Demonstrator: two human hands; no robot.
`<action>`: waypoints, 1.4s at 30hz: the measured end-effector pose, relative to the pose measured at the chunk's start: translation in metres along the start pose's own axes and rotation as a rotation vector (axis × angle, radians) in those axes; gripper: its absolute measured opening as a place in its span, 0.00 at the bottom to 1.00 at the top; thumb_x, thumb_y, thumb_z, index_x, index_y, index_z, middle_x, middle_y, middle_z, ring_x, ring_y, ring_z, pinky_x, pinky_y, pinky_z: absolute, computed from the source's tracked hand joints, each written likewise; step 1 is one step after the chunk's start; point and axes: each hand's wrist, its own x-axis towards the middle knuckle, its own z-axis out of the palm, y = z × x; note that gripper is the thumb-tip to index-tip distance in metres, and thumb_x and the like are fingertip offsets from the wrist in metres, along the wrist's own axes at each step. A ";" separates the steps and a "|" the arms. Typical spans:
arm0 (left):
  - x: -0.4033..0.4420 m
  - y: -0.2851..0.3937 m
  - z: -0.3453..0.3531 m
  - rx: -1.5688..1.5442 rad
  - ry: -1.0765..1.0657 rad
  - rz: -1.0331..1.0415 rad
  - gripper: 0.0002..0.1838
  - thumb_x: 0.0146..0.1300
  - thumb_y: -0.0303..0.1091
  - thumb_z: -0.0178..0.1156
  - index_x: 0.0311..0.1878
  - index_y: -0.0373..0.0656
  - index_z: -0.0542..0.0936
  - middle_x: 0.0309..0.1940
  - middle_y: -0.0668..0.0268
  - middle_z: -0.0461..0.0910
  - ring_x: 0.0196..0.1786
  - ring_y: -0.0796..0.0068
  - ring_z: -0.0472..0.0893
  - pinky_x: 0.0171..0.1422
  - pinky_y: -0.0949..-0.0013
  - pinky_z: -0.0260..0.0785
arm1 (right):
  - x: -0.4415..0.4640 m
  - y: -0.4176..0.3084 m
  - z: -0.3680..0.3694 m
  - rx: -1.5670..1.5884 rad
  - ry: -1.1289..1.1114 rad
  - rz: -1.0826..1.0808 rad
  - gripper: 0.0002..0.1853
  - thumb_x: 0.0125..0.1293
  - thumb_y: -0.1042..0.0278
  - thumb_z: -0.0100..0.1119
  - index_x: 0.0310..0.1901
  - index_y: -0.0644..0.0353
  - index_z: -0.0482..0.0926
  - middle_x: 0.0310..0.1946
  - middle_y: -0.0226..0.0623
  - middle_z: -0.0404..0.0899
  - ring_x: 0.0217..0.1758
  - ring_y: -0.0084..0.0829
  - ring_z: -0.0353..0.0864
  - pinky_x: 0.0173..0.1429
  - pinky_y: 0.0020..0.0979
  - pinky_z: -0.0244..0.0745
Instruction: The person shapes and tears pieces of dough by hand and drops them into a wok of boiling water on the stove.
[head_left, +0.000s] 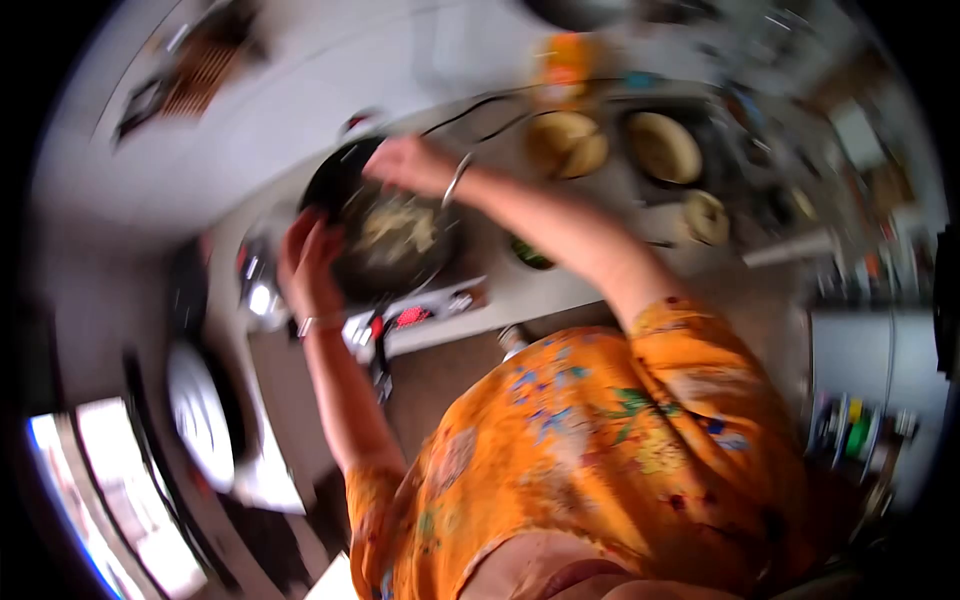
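A dark round pan [375, 275] stands on the counter, with pale, strip-like food [400, 228] spread in its middle. At the pan's left rim is my left hand [312, 262], its blurred fingers looking apart; whether they touch the rim is unclear. My right hand [405, 165] hovers over the far part of the pan, fingers bent down and drawn together. Anything inside those fingers is hidden by blur. Bangles circle both wrists.
Right of the pan are a yellowish bowl [566, 145], another pale bowl [664, 148] in a dark sink, a small round container [705, 218] and a dish of something green [532, 252]. An orange packet [565, 70] stands behind. Shiny metal items [262, 290] sit at left.
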 end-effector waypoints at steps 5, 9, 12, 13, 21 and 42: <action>-0.048 0.001 0.065 -0.101 -0.315 0.126 0.14 0.63 0.26 0.56 0.52 0.36 0.73 0.27 0.70 0.74 0.24 0.86 0.68 0.27 0.83 0.57 | -0.190 0.021 -0.081 0.242 0.106 0.164 0.09 0.65 0.65 0.56 0.33 0.61 0.78 0.24 0.30 0.80 0.23 0.20 0.79 0.26 0.22 0.75; -0.101 -0.044 0.159 -0.246 -0.482 -0.082 0.09 0.63 0.27 0.56 0.46 0.38 0.75 0.27 0.71 0.73 0.23 0.85 0.69 0.27 0.83 0.60 | -0.400 0.067 -0.159 0.376 0.494 0.481 0.09 0.65 0.65 0.56 0.35 0.62 0.81 0.25 0.34 0.81 0.25 0.22 0.81 0.28 0.23 0.79; -0.184 -0.072 0.269 -0.148 -0.543 -0.268 0.06 0.64 0.30 0.55 0.44 0.42 0.76 0.24 0.70 0.73 0.23 0.82 0.69 0.26 0.80 0.60 | -0.557 0.091 -0.201 0.712 1.100 0.606 0.08 0.61 0.68 0.58 0.33 0.64 0.80 0.26 0.38 0.81 0.19 0.24 0.76 0.23 0.24 0.72; -0.213 -0.084 0.306 -0.081 -0.626 -0.328 0.06 0.65 0.31 0.54 0.43 0.43 0.76 0.23 0.71 0.72 0.23 0.81 0.69 0.26 0.79 0.60 | -0.616 0.093 -0.213 0.824 1.164 0.556 0.08 0.62 0.67 0.57 0.33 0.64 0.79 0.25 0.37 0.79 0.19 0.23 0.74 0.21 0.24 0.69; -0.406 -0.145 0.549 -0.080 -1.252 -0.839 0.10 0.66 0.30 0.52 0.47 0.37 0.75 0.29 0.65 0.77 0.26 0.77 0.75 0.30 0.76 0.67 | -0.874 0.064 -0.271 0.956 1.680 0.616 0.09 0.65 0.71 0.49 0.40 0.64 0.78 0.30 0.38 0.80 0.26 0.26 0.76 0.27 0.26 0.73; -0.485 -0.245 1.087 -0.182 -1.197 -1.036 0.10 0.67 0.29 0.50 0.48 0.36 0.74 0.31 0.63 0.78 0.29 0.75 0.77 0.33 0.74 0.70 | -1.028 0.087 -0.821 0.650 1.466 0.658 0.09 0.67 0.69 0.49 0.42 0.62 0.78 0.33 0.36 0.81 0.29 0.22 0.78 0.32 0.24 0.74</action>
